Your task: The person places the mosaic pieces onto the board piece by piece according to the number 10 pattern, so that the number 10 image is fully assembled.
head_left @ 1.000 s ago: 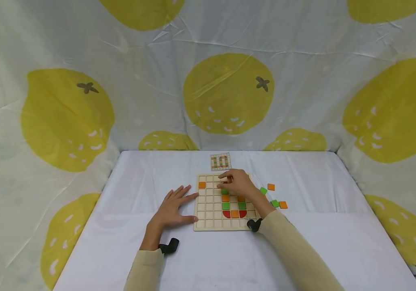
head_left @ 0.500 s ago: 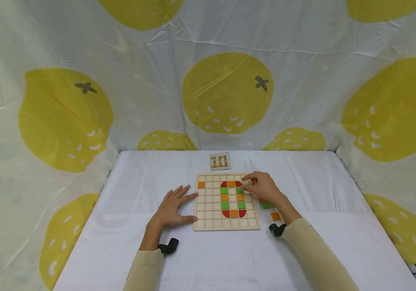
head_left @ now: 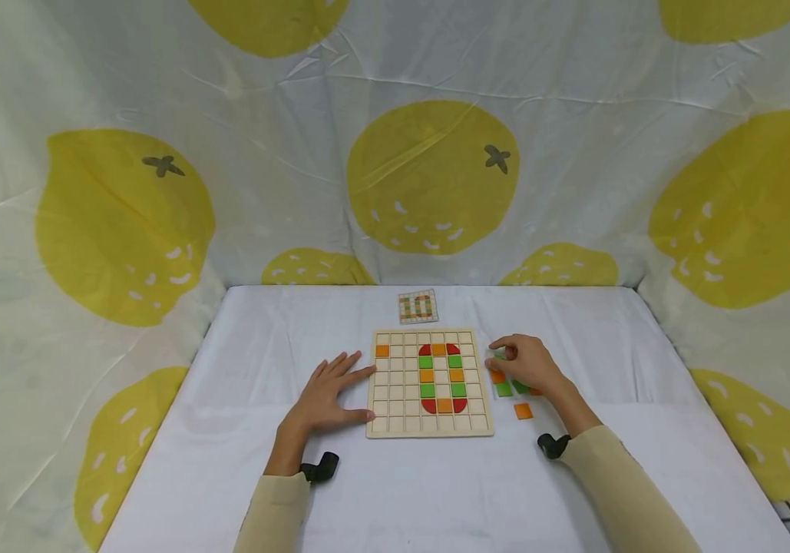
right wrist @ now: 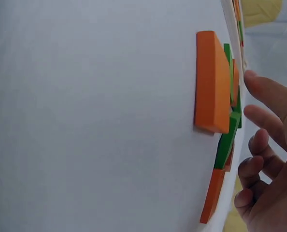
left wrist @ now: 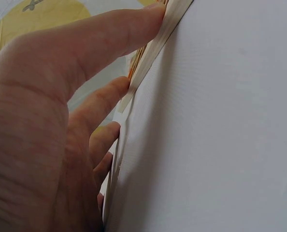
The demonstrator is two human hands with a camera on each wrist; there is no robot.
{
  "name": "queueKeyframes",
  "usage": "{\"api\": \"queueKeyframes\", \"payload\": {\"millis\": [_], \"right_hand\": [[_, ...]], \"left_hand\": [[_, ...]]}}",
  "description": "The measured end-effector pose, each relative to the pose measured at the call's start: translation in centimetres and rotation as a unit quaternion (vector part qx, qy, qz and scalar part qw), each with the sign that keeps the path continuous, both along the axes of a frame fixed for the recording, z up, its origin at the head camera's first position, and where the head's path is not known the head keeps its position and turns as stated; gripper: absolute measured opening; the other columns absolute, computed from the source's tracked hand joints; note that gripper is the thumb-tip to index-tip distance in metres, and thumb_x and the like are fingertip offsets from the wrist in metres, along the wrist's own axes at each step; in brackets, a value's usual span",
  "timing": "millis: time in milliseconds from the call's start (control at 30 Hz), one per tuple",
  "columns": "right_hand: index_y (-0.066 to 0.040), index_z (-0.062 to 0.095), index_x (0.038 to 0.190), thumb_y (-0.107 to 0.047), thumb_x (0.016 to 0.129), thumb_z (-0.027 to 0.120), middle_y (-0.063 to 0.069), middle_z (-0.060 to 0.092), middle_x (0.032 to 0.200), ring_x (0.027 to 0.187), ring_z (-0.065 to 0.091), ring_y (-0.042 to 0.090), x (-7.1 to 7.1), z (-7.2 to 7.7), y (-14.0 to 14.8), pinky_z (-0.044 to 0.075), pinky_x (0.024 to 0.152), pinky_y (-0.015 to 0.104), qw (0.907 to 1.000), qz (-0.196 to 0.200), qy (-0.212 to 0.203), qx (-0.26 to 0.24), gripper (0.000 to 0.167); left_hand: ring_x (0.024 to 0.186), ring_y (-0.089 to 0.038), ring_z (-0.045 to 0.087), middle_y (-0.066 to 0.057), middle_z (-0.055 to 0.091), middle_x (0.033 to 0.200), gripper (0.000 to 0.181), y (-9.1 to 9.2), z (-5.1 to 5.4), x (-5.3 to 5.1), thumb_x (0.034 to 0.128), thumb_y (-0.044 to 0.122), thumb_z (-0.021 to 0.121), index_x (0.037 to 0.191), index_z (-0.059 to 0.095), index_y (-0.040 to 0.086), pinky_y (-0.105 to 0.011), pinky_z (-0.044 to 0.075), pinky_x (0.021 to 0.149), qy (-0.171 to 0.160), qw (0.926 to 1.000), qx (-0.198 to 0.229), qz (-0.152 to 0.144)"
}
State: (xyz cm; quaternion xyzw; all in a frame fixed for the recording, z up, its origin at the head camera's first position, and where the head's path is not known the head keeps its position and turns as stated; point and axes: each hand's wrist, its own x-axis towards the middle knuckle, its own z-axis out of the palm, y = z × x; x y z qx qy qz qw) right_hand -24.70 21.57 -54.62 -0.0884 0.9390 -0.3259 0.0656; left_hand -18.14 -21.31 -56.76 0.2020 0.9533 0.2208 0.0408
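A wooden grid board (head_left: 397, 423) lies on the table. On it, red, green and orange tiles form an upright ring (head_left: 427, 375), and a lone orange tile (head_left: 382, 351) sits near its upper left corner. My left hand (head_left: 325, 395) is spread flat, with thumb and a fingertip touching the board's left edge. Just right of the board, my right hand (head_left: 527, 361) hovers over loose green and orange tiles. In the right wrist view, its thumb and index finger stand apart with nothing visible between them, beside a green tile (right wrist: 228, 137). The hand partly hides the pile in the head view.
Behind the board lies a small pattern card (head_left: 418, 307) printed with coloured squares. One loose orange tile (head_left: 523, 411) lies nearest me, right of the board. A white cloth (head_left: 395, 491) covers the table, and a lemon-print curtain (head_left: 574, 192) hangs behind and at the sides.
My right hand has moved right, from over the ring's top to over the loose tiles. The ring's upper red and orange tiles have come into view. My left hand stays in place.
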Motion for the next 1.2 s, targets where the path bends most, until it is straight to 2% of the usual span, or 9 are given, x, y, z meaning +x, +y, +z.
{"api": "queueKeyframes", "payload": {"millis": [267, 533, 833, 1067, 1200], "right_hand": [[-0.012, 0.076, 0.117, -0.04, 0.086, 0.084, 0.003, 0.056, 0.083, 0.081, 0.051, 0.02, 0.3, -0.7, 1.2, 0.039, 0.07, 0.032, 0.9999, -0.008, -0.003, 0.013, 0.043], [-0.012, 0.077, 0.113, -0.038, 0.084, 0.085, 0.004, 0.054, 0.082, 0.082, 0.051, 0.021, 0.6, -0.5, 1.5, 0.039, 0.068, 0.031, 0.9994, -0.021, -0.016, 0.024, 0.039], [-0.009, 0.077, 0.114, -0.034, 0.088, 0.082, 0.005, 0.055, 0.084, 0.083, 0.051, 0.02, 0.7, -0.2, 1.5, 0.039, 0.068, 0.031, 0.9997, -0.014, -0.017, 0.015, 0.037], [-0.008, 0.077, 0.116, -0.03, 0.089, 0.081, 0.006, 0.059, 0.087, 0.085, 0.052, 0.022, 0.6, 0.0, 1.2, 0.041, 0.07, 0.031, 0.9999, -0.008, 0.004, 0.009, 0.035], [-0.009, 0.077, 0.116, -0.029, 0.088, 0.082, 0.007, 0.065, 0.095, 0.087, 0.054, 0.022, 0.6, 0.2, 0.8, 0.044, 0.073, 0.031, 0.9998, -0.007, 0.021, -0.001, 0.035]], "left_hand": [[0.161, -0.031, 0.018, -0.001, 0.028, 0.171, 0.087, -0.1, 0.1, 0.0, 0.0785, 0.071, 0.072, 0.155, 0.047, 0.037, -0.063, 0.012, 0.127, -0.008, 1.0, -0.002, -0.001], [0.16, -0.032, 0.02, -0.001, 0.029, 0.17, 0.086, -0.1, 0.1, 0.0, 0.0783, 0.071, 0.072, 0.154, 0.048, 0.037, -0.063, 0.013, 0.127, -0.002, 1.0, 0.0, -0.002], [0.16, -0.032, 0.019, -0.001, 0.029, 0.171, 0.087, -0.1, 0.0, -0.1, 0.0781, 0.071, 0.071, 0.155, 0.048, 0.037, -0.063, 0.013, 0.127, -0.002, 1.0, -0.003, -0.002], [0.16, -0.032, 0.02, -0.001, 0.029, 0.17, 0.087, 0.0, 0.0, 0.0, 0.0775, 0.072, 0.071, 0.154, 0.049, 0.037, -0.063, 0.013, 0.127, -0.005, 1.0, 0.001, -0.001], [0.16, -0.031, 0.018, 0.0, 0.028, 0.171, 0.088, 0.0, -0.1, -0.1, 0.0775, 0.072, 0.071, 0.155, 0.048, 0.037, -0.063, 0.011, 0.127, -0.008, 1.0, -0.001, 0.001]]}}
